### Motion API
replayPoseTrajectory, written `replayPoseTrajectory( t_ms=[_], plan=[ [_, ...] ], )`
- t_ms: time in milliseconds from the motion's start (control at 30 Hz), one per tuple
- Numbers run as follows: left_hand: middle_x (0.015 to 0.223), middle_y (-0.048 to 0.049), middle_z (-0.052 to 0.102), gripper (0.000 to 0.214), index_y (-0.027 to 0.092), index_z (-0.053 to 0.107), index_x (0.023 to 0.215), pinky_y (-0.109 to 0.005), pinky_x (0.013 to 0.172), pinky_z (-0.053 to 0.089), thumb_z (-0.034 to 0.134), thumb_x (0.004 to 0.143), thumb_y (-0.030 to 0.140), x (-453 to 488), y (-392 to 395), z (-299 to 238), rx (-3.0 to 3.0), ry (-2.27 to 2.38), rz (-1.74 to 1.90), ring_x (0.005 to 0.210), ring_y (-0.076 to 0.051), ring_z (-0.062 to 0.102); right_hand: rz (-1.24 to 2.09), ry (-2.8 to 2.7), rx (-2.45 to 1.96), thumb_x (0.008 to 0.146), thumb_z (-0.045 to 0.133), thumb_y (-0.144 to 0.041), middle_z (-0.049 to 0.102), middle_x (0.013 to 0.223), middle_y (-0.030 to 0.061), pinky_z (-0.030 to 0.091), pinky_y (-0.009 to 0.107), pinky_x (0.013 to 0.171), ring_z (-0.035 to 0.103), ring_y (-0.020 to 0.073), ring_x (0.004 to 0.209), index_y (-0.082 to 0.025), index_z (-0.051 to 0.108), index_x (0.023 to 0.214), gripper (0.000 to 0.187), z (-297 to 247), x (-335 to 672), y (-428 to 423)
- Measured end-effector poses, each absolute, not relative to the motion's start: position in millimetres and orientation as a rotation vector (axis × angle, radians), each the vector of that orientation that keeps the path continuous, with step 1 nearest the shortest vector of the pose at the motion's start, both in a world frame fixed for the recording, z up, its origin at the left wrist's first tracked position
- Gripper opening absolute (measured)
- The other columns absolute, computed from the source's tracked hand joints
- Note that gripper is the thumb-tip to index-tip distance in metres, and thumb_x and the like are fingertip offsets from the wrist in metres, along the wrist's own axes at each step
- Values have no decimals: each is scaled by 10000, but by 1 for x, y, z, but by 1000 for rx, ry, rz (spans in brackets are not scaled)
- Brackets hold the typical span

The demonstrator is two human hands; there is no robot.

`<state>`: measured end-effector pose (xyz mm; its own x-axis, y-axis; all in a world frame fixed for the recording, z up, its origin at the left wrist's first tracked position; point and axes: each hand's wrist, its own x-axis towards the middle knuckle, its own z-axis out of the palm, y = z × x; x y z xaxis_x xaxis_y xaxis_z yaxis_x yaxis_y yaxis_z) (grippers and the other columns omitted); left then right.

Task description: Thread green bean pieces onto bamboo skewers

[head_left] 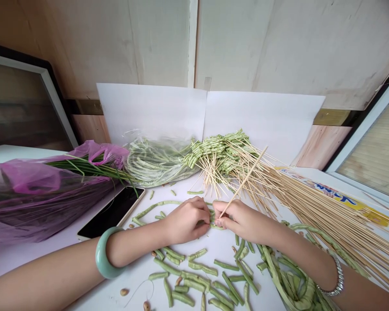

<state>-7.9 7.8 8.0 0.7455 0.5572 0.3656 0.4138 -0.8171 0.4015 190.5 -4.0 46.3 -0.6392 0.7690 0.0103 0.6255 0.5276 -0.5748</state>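
My left hand, with a pale green bangle on its wrist, is closed in a pinch. Green bean shows at its fingertips, mostly hidden by the fingers. Close beside it, my right hand grips a thin bamboo skewer that slants up to the right. A long bean curves over the table behind my left hand. Cut bean pieces lie scattered in front of both hands. Under my right forearm sits a heap of long beans.
Many loose skewers spread across the right, by a printed wrapper. Skewered bean bundles are piled at the back, beside a clear bag of beans. On the left are a purple bag and a phone.
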Motion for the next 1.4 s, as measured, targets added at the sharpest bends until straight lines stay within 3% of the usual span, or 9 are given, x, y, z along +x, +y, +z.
replayPoseTrajectory(
  t_ms=[167,300,400,500,767,1233,1400],
  plan=[
    [858,-68,654,89,168,657,802,-315,830,466,580,776,132,-9,7,7,2646,775,719,899,-216,579,884,-2424,-1192,816,535,-171,550,605,-39,337,218,525,475,114,563,-193,512,708,112,48,196,3],
    [900,-82,645,253,152,633,950,-356,854,460,560,713,102,-10,5,10,2591,943,781,917,-238,565,867,-2331,-1226,824,507,-177,613,643,-18,400,236,577,574,147,626,-201,507,742,85,58,204,6],
    [886,-89,634,243,151,622,907,-382,837,458,589,669,116,-9,4,12,2562,1045,772,920,-263,553,828,-2293,-1259,821,500,-170,622,664,-8,413,252,601,597,162,655,-202,506,745,83,63,207,6],
    [856,-81,629,178,157,623,842,-381,828,458,624,666,137,-8,6,10,2571,1022,726,912,-267,550,834,-2307,-1266,825,488,-152,614,636,-16,417,256,601,593,159,628,-205,512,744,100,60,206,6],
    [952,-79,638,173,168,661,919,-353,885,456,620,751,149,-10,11,2,2560,955,664,977,-244,551,828,-2370,-1269,825,479,-136,614,616,-20,398,243,561,579,152,596,-208,505,740,114,48,200,7],
    [963,-85,641,188,161,666,927,-355,893,455,612,752,116,-9,12,2,2535,964,632,983,-246,552,774,-2420,-1279,830,474,-131,548,592,-27,327,240,534,479,135,558,-204,464,692,157,42,194,8],
    [967,-86,639,185,160,658,928,-360,894,454,610,752,124,-9,12,2,2530,974,627,985,-249,548,801,-2398,-1260,831,468,-125,563,605,-25,357,238,547,517,140,577,-204,462,705,149,38,194,12]
  ],
)
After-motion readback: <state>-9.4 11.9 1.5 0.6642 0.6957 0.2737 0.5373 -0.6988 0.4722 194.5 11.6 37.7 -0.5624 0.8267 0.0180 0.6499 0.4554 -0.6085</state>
